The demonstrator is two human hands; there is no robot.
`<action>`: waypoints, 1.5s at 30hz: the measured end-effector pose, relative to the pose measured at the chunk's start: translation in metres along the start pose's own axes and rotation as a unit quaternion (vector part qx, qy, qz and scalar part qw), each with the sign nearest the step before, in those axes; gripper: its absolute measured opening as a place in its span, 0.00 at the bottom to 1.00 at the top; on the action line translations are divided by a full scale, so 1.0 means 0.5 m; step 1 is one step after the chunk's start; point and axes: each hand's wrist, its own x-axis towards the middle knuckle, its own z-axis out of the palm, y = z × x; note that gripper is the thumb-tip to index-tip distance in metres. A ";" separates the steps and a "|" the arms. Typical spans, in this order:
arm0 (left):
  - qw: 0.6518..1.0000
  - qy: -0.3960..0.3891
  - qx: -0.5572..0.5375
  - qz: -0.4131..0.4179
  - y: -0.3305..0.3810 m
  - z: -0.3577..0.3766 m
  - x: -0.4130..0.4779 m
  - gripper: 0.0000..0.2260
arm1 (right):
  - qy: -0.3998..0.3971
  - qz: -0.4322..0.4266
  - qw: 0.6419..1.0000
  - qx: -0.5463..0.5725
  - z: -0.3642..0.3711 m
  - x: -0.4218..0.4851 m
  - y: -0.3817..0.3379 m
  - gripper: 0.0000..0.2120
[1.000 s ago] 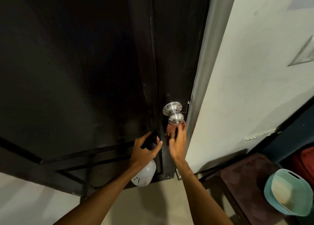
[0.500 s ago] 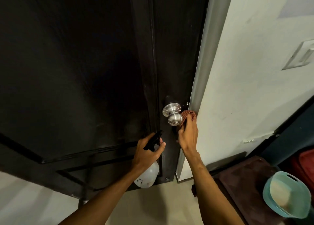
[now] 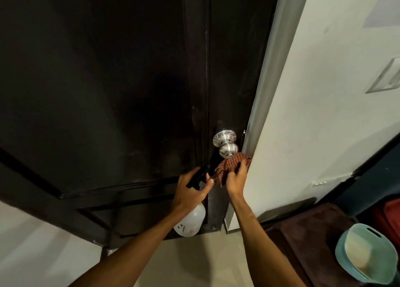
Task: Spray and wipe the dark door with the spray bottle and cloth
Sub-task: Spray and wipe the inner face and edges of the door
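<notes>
The dark door [image 3: 104, 87] fills the left and middle of the head view, with a silver knob [image 3: 225, 142] near its right edge. My left hand [image 3: 190, 189] grips the black trigger head of a white spray bottle [image 3: 191, 221], which hangs below my fist. My right hand [image 3: 237, 178] holds a bunched red checked cloth [image 3: 227, 167] just under the knob, against the door's right edge beside the metal frame [image 3: 266, 87].
A white wall [image 3: 320, 117] with a switch plate [image 3: 387, 76] stands to the right. At the lower right are a dark brown mat [image 3: 311, 228], a teal basket [image 3: 365, 256] and something red [image 3: 389, 215]. Pale floor [image 3: 43, 250] lies below the door.
My right hand with the cloth went from under the knob up to its right side, then back down below it, and the cloth now shows more. My left hand barely moved.
</notes>
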 end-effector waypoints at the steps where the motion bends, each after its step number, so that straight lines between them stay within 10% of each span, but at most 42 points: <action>1: 1.000 0.001 0.002 -0.010 -0.004 -0.003 -0.001 0.03 | 0.014 0.041 0.998 0.040 0.013 -0.005 -0.008 0.31; 8: 0.999 0.031 -0.003 -0.042 -0.028 -0.034 -0.015 0.06 | -0.092 0.042 0.993 0.064 0.117 -0.079 0.004 0.35; 13: 0.994 0.076 0.000 -0.084 -0.038 -0.068 -0.023 0.05 | 0.032 0.003 0.999 0.043 0.132 -0.065 -0.027 0.33; 19: 0.983 0.124 0.014 -0.135 -0.083 -0.128 -0.045 0.05 | -0.096 -0.026 0.993 -0.063 0.169 -0.134 -0.005 0.31; 25: 0.973 0.186 0.054 -0.128 -0.113 -0.215 -0.091 0.05 | -0.015 -0.171 0.978 -0.116 0.270 -0.165 -0.059 0.18; 31: 0.957 0.247 0.031 -0.150 -0.152 -0.311 -0.140 0.03 | -0.192 -0.208 0.914 -0.290 0.334 -0.229 0.030 0.25; 38: 0.949 0.266 0.009 -0.170 -0.194 -0.441 -0.179 0.07 | -0.002 -0.386 0.872 -0.301 0.461 -0.258 -0.128 0.10; 43: 0.939 0.285 -0.018 -0.191 -0.215 -0.511 -0.205 0.10 | -0.136 -0.420 0.735 -0.514 0.507 -0.304 -0.074 0.19; 45: 0.933 0.291 -0.032 -0.208 -0.236 -0.540 -0.219 0.10 | -0.146 -0.408 0.731 -0.526 0.529 -0.319 -0.075 0.21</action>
